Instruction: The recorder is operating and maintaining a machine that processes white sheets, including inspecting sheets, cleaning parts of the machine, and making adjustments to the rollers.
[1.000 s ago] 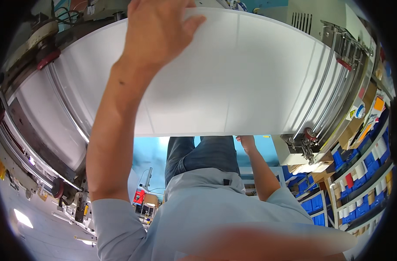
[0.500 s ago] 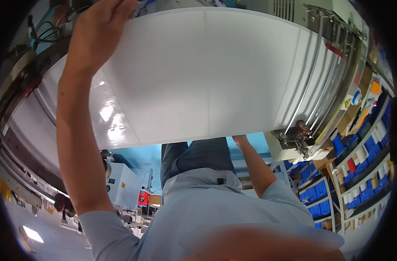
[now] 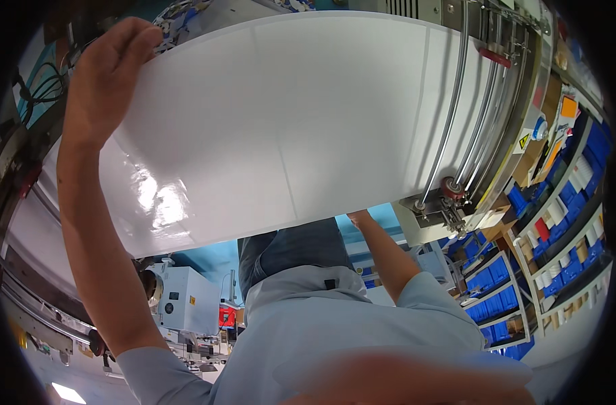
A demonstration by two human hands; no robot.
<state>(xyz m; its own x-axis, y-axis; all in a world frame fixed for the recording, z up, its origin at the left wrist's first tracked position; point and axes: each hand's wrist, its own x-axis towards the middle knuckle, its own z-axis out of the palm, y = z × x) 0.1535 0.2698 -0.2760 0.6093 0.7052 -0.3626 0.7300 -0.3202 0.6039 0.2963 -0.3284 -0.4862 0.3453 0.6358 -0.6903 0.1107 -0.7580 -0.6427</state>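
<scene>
As the head view shows, the white sheet [image 3: 301, 121] spans the space before the person's torso [image 3: 362, 331], with metal rods [image 3: 456, 88] over its right side. The left hand [image 3: 107, 77] bends at the sheet's far edge, toward the left; whether it pinches it, I cannot tell. The right hand [image 3: 360, 218] sits at the near edge, partly hidden, its grip likewise unclear.

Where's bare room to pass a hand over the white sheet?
The broad, glossy white sheet is free between the left forearm and the long, shiny steel rods. Crowding lies along those rods and, at far left, by the left hand.
</scene>
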